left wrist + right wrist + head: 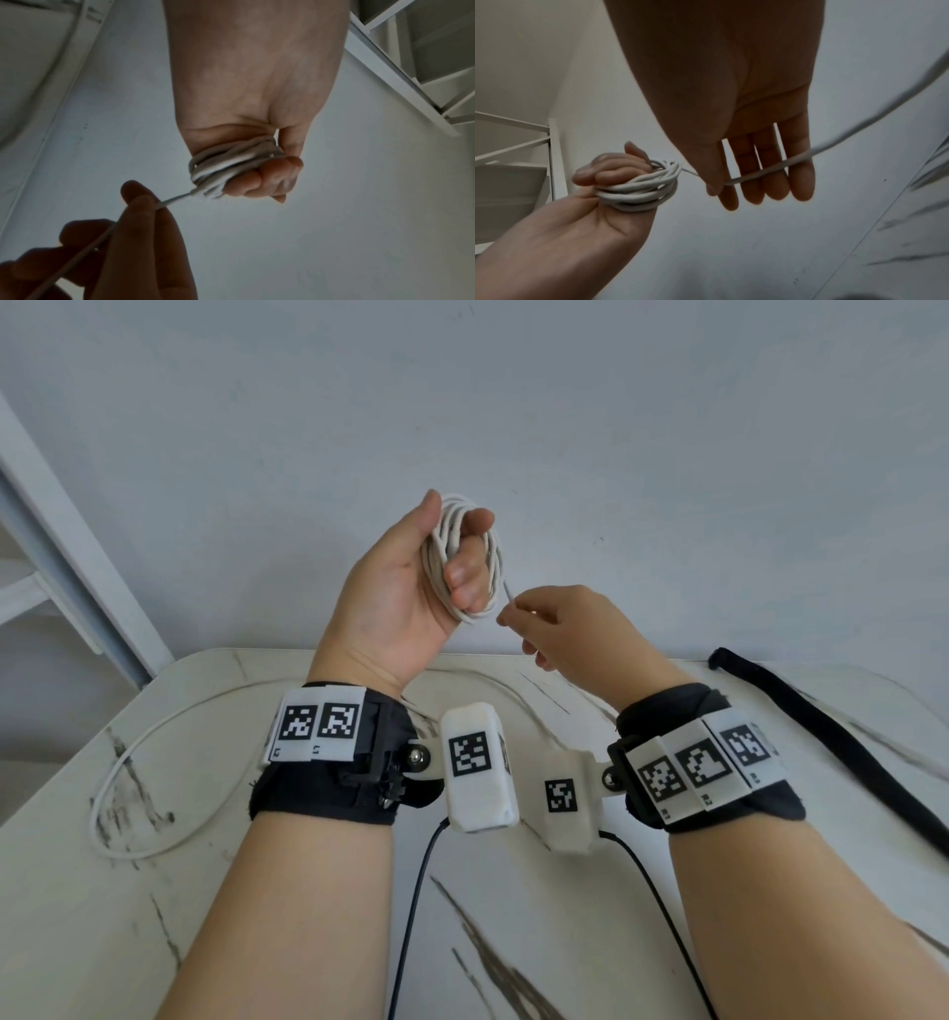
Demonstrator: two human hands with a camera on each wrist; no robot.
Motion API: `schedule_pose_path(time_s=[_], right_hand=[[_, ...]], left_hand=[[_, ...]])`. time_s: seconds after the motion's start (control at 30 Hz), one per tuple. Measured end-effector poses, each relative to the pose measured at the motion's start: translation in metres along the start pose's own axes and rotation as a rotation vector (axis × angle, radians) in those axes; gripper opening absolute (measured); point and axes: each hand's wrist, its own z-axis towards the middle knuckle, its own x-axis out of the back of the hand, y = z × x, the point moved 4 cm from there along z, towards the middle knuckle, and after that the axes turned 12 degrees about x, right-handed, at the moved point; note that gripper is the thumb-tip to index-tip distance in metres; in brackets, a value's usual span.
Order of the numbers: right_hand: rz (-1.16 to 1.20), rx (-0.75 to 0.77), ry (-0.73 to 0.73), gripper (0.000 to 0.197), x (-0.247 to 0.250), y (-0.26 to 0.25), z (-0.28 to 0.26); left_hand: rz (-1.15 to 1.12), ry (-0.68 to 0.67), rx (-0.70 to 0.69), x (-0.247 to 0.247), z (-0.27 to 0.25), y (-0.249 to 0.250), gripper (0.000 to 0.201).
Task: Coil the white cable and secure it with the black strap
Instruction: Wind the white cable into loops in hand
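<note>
Marbled worktop lay below the hands. Her left hand clutched the coiled white cable; the right hand, at four o'clock from the coil, pinched its taut tail. Nearer the right hand, the black strap ran lengthwise toward five o'clock.

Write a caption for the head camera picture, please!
Left hand holds coiled white cable; right hand pinches its loose strand.

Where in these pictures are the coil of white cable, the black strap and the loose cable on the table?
coil (485, 603), head view, on its lower loops below the fingers.
strap (842, 742), head view, mid-length on the table.
loose cable (110, 778), head view, on the curve at the table's left.
</note>
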Motion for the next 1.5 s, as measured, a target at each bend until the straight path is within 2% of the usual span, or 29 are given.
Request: schedule_pose_path(time_s=[0.07, 0.27, 0.7, 0.9, 1.0, 1.13, 1.37, 1.5], right_hand=[[-0.018, 0.01, -0.028, 0.016, -0.001, 0.0, -0.001], [-0.003, 0.036, -0.088, 0.013, -0.006, -0.005, -0.002], [-0.054, 0.099, -0.151, 0.01, -0.007, -0.019, -0.003], [-0.062, 0.105, -0.159, 0.01, -0.008, -0.022, -0.004], [-0.066, 0.089, -0.104, 0.015, -0.003, -0.021, -0.003], [-0.092, 0.094, -0.052, 0.025, -0.002, -0.021, -0.002], [-0.187, 0.117, 0.057, 0.017, 0.005, -0.023, -0.002], [-0.264, 0.122, 0.077, 0.02, 0.006, -0.023, -0.002]], left_hand=[[-0.043, 0.01, -0.025, 0.002, 0.0, 0.002, 0.048], [-0.099, 0.088, -0.077, 0.007, 0.002, 0.002, 0.045], [-0.126, 0.381, -0.185, 0.018, 0.0, 0.005, 0.029], [0.212, 0.653, -0.191, 0.027, 0.001, 0.002, 0.026], [0.406, 0.743, -0.18, 0.03, 0.001, 0.002, 0.022], [0.604, 0.789, -0.134, 0.033, 0.004, -0.001, 0.02], [0.772, 0.843, -0.133, 0.034, 0.004, -0.003, 0.02], [0.867, 0.896, -0.113, 0.036, 0.003, -0.002, 0.025]])
